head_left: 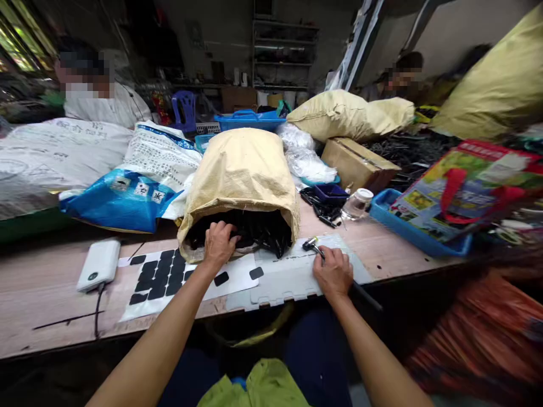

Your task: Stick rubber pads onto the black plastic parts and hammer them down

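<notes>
My left hand is at the mouth of a tan woven sack that lies on its side toward me. Its fingers are curled among dark, slender parts inside the sack; what they hold is hidden. My right hand is closed round a small hammer, its metal head pointing up and left and its dark handle running out below the hand. Under the hammer lies a pale grey board. A white sheet with rounded black pads lies left of that board, partly beneath my left arm.
A white power bank with a cable sits at the left. Blue-and-white bags stand behind it. At right are a clear jar, a cardboard box and a blue tray holding a colourful bag. Two people sit farther back.
</notes>
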A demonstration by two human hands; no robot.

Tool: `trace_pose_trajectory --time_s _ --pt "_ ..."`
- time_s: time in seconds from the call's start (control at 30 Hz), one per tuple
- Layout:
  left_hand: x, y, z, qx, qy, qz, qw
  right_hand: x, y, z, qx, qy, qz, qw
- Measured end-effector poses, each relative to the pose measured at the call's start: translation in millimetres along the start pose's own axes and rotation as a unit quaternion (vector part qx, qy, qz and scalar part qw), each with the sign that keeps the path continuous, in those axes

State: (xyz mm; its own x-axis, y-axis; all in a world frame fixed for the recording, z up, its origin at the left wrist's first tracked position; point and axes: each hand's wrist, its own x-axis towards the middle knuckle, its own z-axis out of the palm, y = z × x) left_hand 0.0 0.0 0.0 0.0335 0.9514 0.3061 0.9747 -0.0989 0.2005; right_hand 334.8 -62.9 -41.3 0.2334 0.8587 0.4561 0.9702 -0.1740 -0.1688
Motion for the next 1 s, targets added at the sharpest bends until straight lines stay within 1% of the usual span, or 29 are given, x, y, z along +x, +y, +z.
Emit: trace_pose_trajectory --time_s 0.2,0.3,0.37,0.43,0.5,0.6,0.63,0.7,0.77,0.87,0.93,1.0 --pt "-2 1 -2.2 0.002 0.008 0.017 1.0 0 0 2 0.009 0.002 0.001 1.0" --pt "0 2 -5.0 -0.015 0.006 0.016 1.0 0 1 3 0.01 0.012 -0.004 1.0" --pt "-4 3 -9.2 -0.033 0.011 0.014 0.999 0 1 4 0.01 0.019 -0.01 1.0" --pt "-15 4 -14.9 -0.056 0.026 0.018 0.998 0 2 4 0.011 0.023 -0.015 1.0" --pt "-34 6 -19.8 -0.092 0.024 0.043 0.995 0 2 4 0.012 0.025 -0.018 0.999" --pt "-67 7 -20.9 -0.15 -0.031 0.087 0.984 -1 3 4 0.012 0.027 -0.021 0.999" --pt "-77 7 -19.0 -0.165 -0.053 0.088 0.981 -1 3 4 0.013 0.026 -0.022 0.999" --pt "-91 4 -12.9 -0.19 -0.082 0.066 0.976 -2 3 4 0.015 0.025 -0.022 0.999" --pt "-98 0 -5.7 -0.218 -0.092 0.041 0.971 -1 4 5 0.019 0.019 -0.02 0.999" --pt "-99 -4 1.6 -0.245 -0.086 0.026 0.965 2 4 4 0.028 0.002 -0.014 1.0" --pt "-98 -5 2.7 -0.248 -0.084 0.02 0.965 3 5 0 0.035 -0.017 -0.006 0.999" --pt "-98 -5 1.7 -0.25 -0.087 0.012 0.964 1 3 -7 0.047 -0.017 0.012 0.999"
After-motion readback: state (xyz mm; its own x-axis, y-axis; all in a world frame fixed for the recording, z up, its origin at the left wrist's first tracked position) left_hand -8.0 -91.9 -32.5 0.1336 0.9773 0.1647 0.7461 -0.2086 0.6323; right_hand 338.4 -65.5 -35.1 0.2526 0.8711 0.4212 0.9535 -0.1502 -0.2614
